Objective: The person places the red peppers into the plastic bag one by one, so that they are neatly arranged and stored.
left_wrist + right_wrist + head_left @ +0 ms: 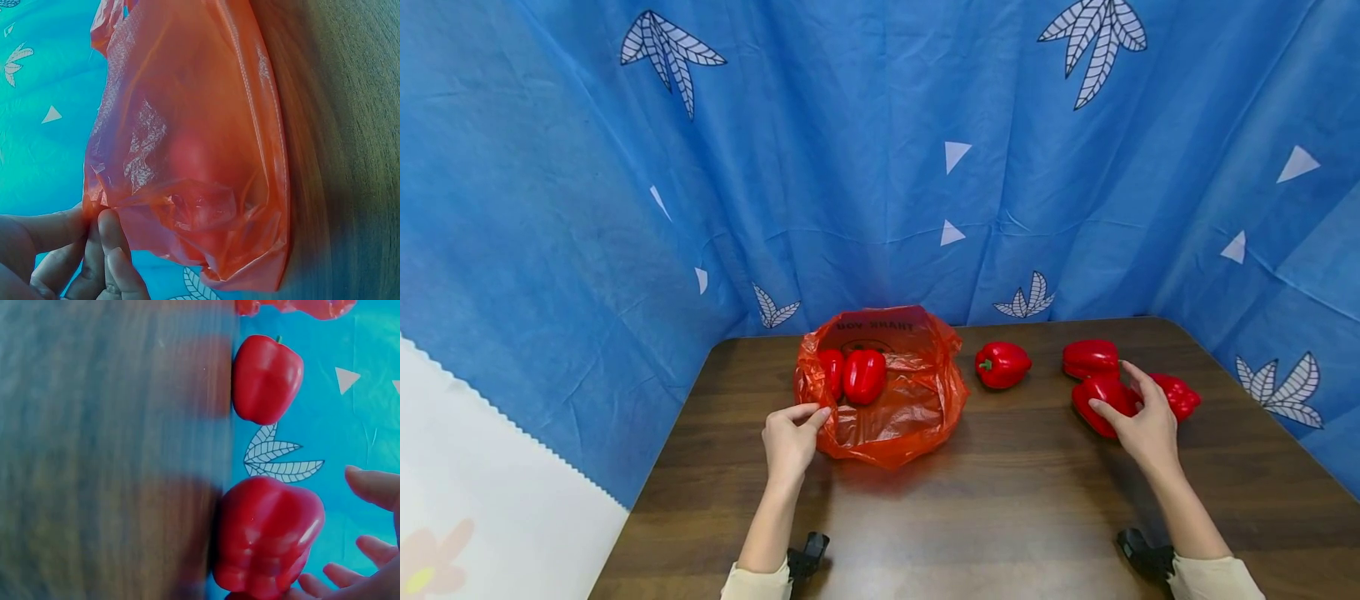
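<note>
My left hand [790, 442] pinches the near left rim of a red plastic bag [891, 450], whose mouth is open. In the left wrist view, thumb and fingers meet on the thin plastic of the bag [181, 94]. Two red bell peppers [864, 377] lie inside it. My right hand [1150, 425] is at a red bell pepper [1099, 402] on the right, fingers spread. In the right wrist view, the thumb [375, 487] stands apart from the near pepper [269, 531]; whether the other fingertips touch it, I cannot tell.
A single bell pepper [1003, 365] with a green stem lies right of the bag. Another pepper [1090, 358] sits behind the right hand's one, and a bumpy red one [1177, 397] beside it. A blue curtain [880, 167] hangs behind the wooden table [985, 517].
</note>
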Demonstrator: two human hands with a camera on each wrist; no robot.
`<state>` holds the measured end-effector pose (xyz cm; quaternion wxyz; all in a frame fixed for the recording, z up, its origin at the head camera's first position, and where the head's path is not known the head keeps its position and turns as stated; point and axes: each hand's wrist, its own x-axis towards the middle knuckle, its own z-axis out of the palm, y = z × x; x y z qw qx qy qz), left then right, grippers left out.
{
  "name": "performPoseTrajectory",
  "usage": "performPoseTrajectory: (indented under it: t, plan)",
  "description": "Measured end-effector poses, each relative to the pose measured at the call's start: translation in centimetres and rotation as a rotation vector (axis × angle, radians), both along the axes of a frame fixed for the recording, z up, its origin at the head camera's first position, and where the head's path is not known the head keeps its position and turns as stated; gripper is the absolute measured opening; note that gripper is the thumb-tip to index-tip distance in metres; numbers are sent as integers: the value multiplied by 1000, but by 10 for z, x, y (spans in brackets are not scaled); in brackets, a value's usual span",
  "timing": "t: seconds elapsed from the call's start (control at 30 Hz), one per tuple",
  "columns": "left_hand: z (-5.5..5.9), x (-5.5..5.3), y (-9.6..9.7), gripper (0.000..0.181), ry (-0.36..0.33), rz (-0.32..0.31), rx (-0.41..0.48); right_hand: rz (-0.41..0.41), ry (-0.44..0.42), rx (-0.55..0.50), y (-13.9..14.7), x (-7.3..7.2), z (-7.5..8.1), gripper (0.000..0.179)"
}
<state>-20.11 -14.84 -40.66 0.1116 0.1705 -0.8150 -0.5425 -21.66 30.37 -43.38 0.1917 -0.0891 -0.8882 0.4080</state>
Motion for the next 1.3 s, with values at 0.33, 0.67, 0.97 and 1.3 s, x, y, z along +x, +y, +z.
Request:
performPoseTrajectory:
  t: [0.33,0.67,0.97,1.3]
  plan:
    - [0,0,0,22,-2,-6,12,36,-85,61,6,-3,-11,81]
    - [1,1,0,22,-3,-10,17,109,-266,70,11,-5,-15,100]
    - [1,0,0,23,-2,-6,16,153,-269,20,8,-7,-19,106]
    - [-2,-1,1,22,8,-4,8,130,-264,9,8,-6,-21,104]
